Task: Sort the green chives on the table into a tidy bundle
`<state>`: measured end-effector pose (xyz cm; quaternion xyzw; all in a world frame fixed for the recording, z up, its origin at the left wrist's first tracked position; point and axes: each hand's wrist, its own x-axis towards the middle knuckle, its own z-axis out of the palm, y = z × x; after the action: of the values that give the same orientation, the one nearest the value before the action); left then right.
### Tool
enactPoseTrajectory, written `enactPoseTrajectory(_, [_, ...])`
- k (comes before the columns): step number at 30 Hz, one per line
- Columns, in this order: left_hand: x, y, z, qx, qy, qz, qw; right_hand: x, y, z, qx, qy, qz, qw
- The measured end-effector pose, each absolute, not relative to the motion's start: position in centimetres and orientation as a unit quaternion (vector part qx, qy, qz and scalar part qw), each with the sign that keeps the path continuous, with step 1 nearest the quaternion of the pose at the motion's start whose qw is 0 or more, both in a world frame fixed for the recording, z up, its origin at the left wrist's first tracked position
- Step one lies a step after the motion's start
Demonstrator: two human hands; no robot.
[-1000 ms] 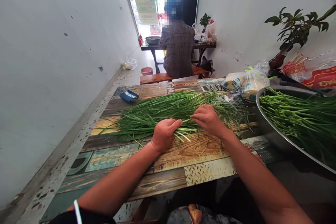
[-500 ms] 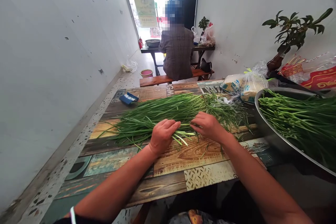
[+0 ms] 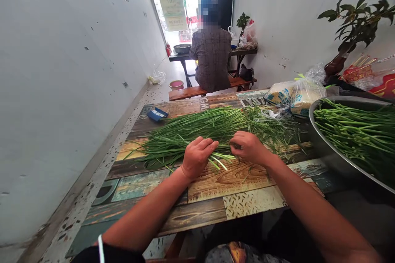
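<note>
My left hand closes round a small bunch of cut stalk ends while my right hand pinches a single stem, both on the chive heap lying mid-table; sorted stalks fill the steel basin at the right edge.

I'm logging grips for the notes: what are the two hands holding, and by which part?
Both the left hand and right hand grip a small bundle of garlic chives near the cut stem ends.
</note>
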<state>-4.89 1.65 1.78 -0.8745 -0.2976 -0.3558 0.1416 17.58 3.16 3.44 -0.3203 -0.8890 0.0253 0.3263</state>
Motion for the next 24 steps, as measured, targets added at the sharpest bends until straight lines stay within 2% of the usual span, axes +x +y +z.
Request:
enactPoseTrajectory(3, [-4.9,1.5,2.2,-0.868,-0.280,-0.376,0.162,17.5,3.0,3.9,-0.393,-0.833,0.203,0.333])
enactPoseTrajectory(8, [-4.8,1.2,2.4,-0.865,-0.258,-0.395,0.173,17.6,2.9,4.7,-0.460,-0.669,0.518,0.268])
enactPoseTrajectory(11, [-4.6,1.1,2.4,-0.869,-0.256,-0.387,0.172,17.8,3.1,4.4,-0.465,-0.577,0.622,0.253])
enactPoseTrajectory(13, [-4.5,1.1,2.4,-0.871,-0.263,-0.378,0.175,18.0,3.4,4.2,-0.473,-0.542,0.638,0.277])
enactPoseTrajectory(16, [-4.5,1.1,2.4,-0.867,-0.285,-0.362,0.187,18.9,4.2,3.9,-0.494,-0.520,0.599,0.355])
enactPoseTrajectory(18, [-4.5,1.2,2.4,-0.865,-0.295,-0.356,0.194,19.9,4.9,3.9,-0.544,-0.530,0.506,0.409])
enactPoseTrajectory(20, [-4.5,1.2,2.4,-0.867,-0.294,-0.354,0.193,21.0,5.4,3.8,-0.623,-0.571,0.319,0.429])
enactPoseTrajectory(22, [-4.5,1.3,2.3,-0.870,-0.290,-0.351,0.189,21.9,5.6,3.7,-0.670,-0.614,0.087,0.407])
enactPoseTrajectory(24, [-4.5,1.3,2.2,-0.872,-0.292,-0.347,0.186,22.2,5.6,3.6,-0.664,-0.642,-0.080,0.375])
